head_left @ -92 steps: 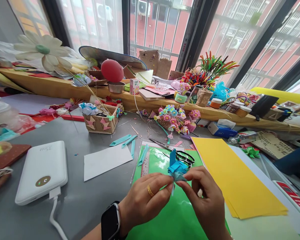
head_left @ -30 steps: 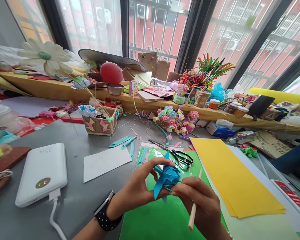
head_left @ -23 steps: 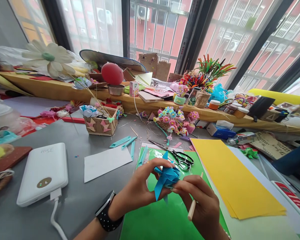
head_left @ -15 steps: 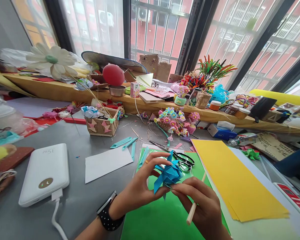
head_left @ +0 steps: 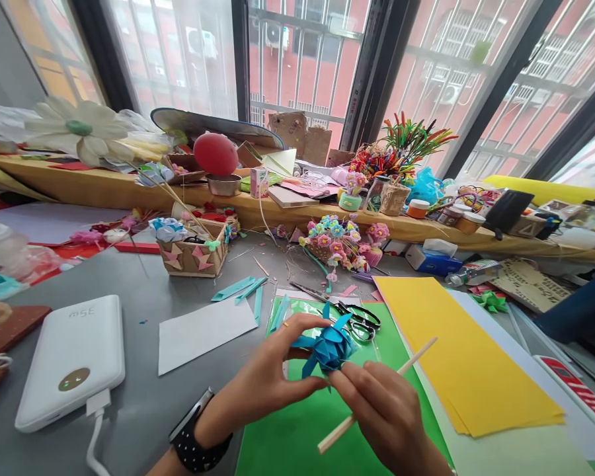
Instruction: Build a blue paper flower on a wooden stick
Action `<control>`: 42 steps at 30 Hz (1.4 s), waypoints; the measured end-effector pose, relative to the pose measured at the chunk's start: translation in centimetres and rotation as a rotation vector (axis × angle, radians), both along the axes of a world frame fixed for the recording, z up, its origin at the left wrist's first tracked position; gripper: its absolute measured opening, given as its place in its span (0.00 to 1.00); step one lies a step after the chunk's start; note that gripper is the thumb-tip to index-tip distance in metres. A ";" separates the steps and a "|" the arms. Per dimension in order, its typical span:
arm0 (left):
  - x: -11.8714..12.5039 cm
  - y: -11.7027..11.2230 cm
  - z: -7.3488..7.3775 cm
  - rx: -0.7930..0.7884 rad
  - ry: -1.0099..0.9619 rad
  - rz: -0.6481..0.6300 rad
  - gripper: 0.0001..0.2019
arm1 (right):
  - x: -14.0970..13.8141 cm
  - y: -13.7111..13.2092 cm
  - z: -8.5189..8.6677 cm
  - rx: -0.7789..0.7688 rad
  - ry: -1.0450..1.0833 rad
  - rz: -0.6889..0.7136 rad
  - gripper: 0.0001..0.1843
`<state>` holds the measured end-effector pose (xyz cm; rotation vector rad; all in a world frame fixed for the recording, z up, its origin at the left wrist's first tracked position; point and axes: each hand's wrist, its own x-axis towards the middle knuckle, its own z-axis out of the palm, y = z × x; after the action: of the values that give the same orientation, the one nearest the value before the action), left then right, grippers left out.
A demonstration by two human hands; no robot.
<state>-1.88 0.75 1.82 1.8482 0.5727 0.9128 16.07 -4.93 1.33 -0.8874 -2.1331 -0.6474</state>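
Observation:
A folded blue paper flower (head_left: 331,346) with pointed petals is held above a green sheet (head_left: 287,433). My left hand (head_left: 272,363) grips it from the left, thumb below and fingers above. At its lower right, my right hand (head_left: 384,403) pinches the flower's edge with thumb and forefinger. That hand also keeps a thin wooden stick (head_left: 338,433) in its palm, slanting out on both sides. Black-handled scissors (head_left: 361,320) lie just behind the flower. Folded blue paper strips (head_left: 238,289) rest by a white paper (head_left: 205,334) to the left.
A white power bank (head_left: 74,360) with a cable lies at left. Yellow paper sheets (head_left: 466,357) are stacked at right. Behind stand a cardboard box (head_left: 191,254) with paper flowers and a bunch of small pink and blue flowers (head_left: 334,241). A crowded ledge (head_left: 287,213) runs below the windows.
The flower has turned in my hands, with its petals now pointing more up and left. The stick in my right hand has swung to a flatter slant. The whole view has shifted slightly.

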 end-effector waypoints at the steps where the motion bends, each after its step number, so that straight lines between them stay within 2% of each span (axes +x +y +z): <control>1: 0.1 0.0 0.0 0.004 0.002 0.021 0.24 | -0.1 0.0 0.0 0.000 -0.007 0.002 0.16; 4: 0.4 0.1 0.0 -0.035 -0.009 0.058 0.20 | -0.3 0.1 -0.4 -0.028 0.050 -0.017 0.13; 8: 0.3 0.4 0.0 -0.198 -0.080 0.089 0.19 | -0.3 0.1 -0.6 -0.117 0.366 -0.003 0.02; 10: 0.2 0.6 0.1 -0.287 -0.145 0.087 0.20 | -0.2 0.0 -0.5 -0.185 0.512 -0.044 0.10; 13: -0.1 0.8 0.0 -0.384 -0.232 0.019 0.22 | 0.0 0.0 -0.5 -0.187 0.623 -0.146 0.16; 19: -0.1 1.2 -0.6 -0.458 -0.360 -0.068 0.24 | 0.7 -0.2 -0.8 -0.242 0.623 -0.063 0.11; 21: -0.1 1.3 -0.6 -0.464 -0.366 -0.068 0.25 | 0.9 -0.2 -0.6 -0.260 0.597 -0.051 0.14; 24: 0.0 1.4 -0.7 -0.474 -0.312 -0.055 0.25 | 0.7 0.1 -0.2 -0.285 0.513 -0.010 0.16; 28: 0.3 1.2 -0.9 -0.438 -0.196 -0.004 0.22 | 0.3 0.6 0.1 -0.299 0.425 0.056 0.07; 31: 0.5 1.0 -1.1 -0.420 -0.123 0.011 0.22 | 0.1 0.8 -0.2 -0.329 0.442 0.080 0.04; 37: 0.7 1.0 -1.2 -0.493 -0.102 -0.005 0.20 | 0.1 0.9 -0.7 -0.400 0.549 0.082 0.02; 42: 0.8 1.0 -1.0 -0.539 -0.091 -0.016 0.23 | 0.1 0.8 -0.7 -0.425 0.580 0.103 0.04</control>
<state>-1.08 1.73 0.78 1.3181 0.6700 0.7367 16.14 -4.11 0.64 -1.0262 -1.7810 0.1276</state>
